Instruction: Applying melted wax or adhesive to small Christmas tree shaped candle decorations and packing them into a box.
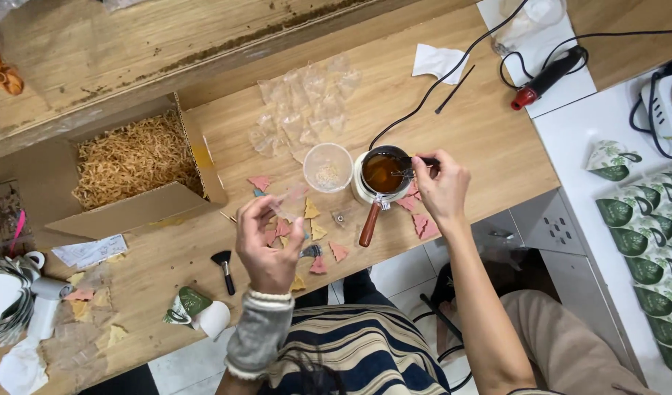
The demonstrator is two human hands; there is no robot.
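My right hand (pixel 442 189) holds a small dark tool over a white melting pot (pixel 383 175) filled with amber liquid; the pot has a wooden handle (pixel 369 224). My left hand (pixel 266 245) pinches a small clear piece above the wooden table (pixel 467 124). Pink and yellow triangular shapes (pixel 317 232) lie scattered on the table below and between my hands. A clear plastic cup (pixel 328 167) stands just left of the pot.
An open cardboard box of straw-like filler (pixel 134 157) sits at the left. Clear small bags (pixel 303 106) lie behind the cup. A small brush (pixel 224 267), a tape roll (pixel 213 318), a red-tipped corded tool (pixel 544 77) and leaf-print stickers (pixel 650 241) are around.
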